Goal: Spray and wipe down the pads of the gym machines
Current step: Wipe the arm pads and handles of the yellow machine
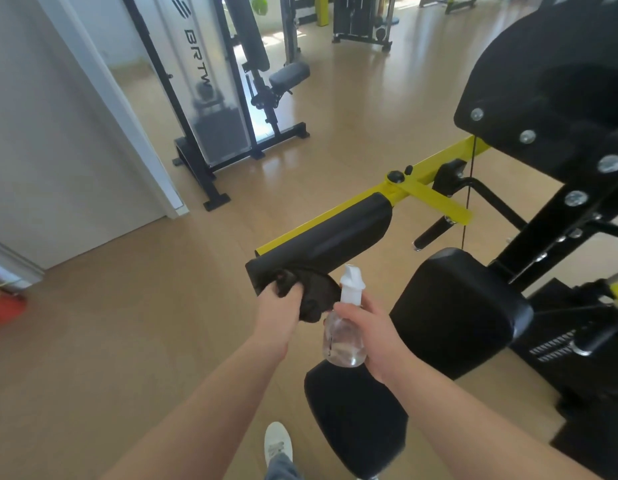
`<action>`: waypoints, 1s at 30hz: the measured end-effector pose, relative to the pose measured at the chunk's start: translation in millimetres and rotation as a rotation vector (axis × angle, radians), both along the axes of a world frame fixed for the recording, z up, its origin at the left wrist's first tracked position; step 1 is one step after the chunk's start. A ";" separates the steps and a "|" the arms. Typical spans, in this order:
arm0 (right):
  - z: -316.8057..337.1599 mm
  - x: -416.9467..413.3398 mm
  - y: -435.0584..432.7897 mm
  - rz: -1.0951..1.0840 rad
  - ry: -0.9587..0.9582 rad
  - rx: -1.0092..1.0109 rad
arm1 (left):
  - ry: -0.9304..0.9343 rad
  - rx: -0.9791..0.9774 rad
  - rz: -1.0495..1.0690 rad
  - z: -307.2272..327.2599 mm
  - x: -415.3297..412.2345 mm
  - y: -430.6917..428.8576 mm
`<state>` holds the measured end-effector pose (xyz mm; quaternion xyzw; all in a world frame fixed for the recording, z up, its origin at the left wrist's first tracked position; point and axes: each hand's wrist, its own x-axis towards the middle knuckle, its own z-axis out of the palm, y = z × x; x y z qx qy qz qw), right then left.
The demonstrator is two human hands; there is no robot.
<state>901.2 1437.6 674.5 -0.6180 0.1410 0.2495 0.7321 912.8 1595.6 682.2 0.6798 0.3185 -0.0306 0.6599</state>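
A long black arm pad (335, 233) on a yellow bar (439, 161) runs from the centre of the view down toward seven o'clock, and the work is at its near end. Just below centre, the left hand (278, 306) has its fingers curled round a bunched dark cloth (311, 292), holding it against that near end of the pad. Just beside it, toward four o'clock, the right hand (373, 334) wraps round a clear spray bottle (344, 334) with a white nozzle, held upright close to the cloth. This appears to be the wiping step on this pad; whether the pad is already wet cannot be told. The next move likely calls for drawing the cloth along the pad toward one o'clock, then turning to the black seat pad (463, 306) at four o'clock and the rounded pad (356, 410) at six o'clock. Farther out, a white shoe (278, 441) stands on the tan floor (127, 341) at six o'clock, and another machine (214, 98) stands at eleven o'clock.
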 end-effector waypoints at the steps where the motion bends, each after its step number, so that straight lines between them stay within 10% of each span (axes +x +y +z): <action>1: 0.7 0.8 -2.1 -0.004 -0.010 -0.006 | -0.104 0.137 -0.036 1.4 1.3 0.7; 7: 4.3 5.4 -13.9 -0.039 -0.021 0.002 | -0.573 1.295 -0.545 -8.2 18.1 18.4; 13: -1.4 10.3 -25.6 -0.094 -0.014 0.019 | -0.321 2.267 -1.209 -45.0 30.7 41.5; 21: -6.1 31.4 -39.1 -0.112 -0.050 -0.016 | -0.040 2.448 -1.378 -36.4 67.6 -4.8; 30: -2.3 52.1 -52.3 -0.237 -0.070 0.007 | -0.319 2.501 -1.393 -35.0 167.1 -84.7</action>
